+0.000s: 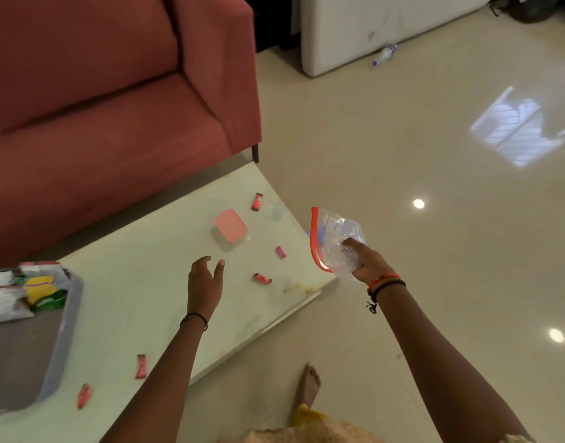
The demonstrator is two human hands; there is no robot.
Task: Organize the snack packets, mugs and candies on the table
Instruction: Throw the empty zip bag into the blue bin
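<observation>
Candies (262, 278) in red wrappers lie scattered on the table (147, 276) — three toward its right end near a pink-lidded box (231, 226), two by the near edge beside the tray (74, 302). Light, small and likely slick, each seems best pinched across its middle. The left hand (204, 282) hovers empty, fingers loosely spread, near the closest one; the right hand (369, 262) grips a limp clear zip bag (332, 238) just off the table's right corner.
</observation>
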